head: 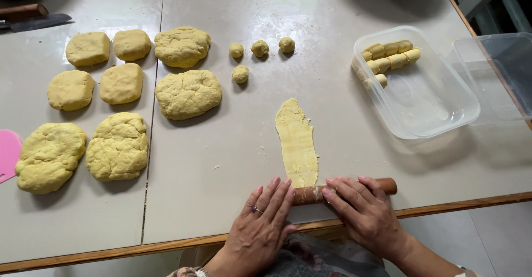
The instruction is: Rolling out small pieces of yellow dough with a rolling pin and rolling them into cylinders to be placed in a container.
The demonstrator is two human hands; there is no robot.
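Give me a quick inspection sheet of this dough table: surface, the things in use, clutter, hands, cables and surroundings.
Surface: pale table with a wooden front edge, dusted with crumbs.
Job's things: wooden rolling pin at the near end of a long flattened dough strip.
Clutter: eight big dough lumps at left, four small dough balls, a clear tub holding rolled pieces, a lid beside it, a pink scraper, a knife.
Hands: left hand, wearing a ring, and right hand lie flat on the pin, fingers extended.
Cables: nothing seen.
Surroundings: grey floor and a metal frame at right.
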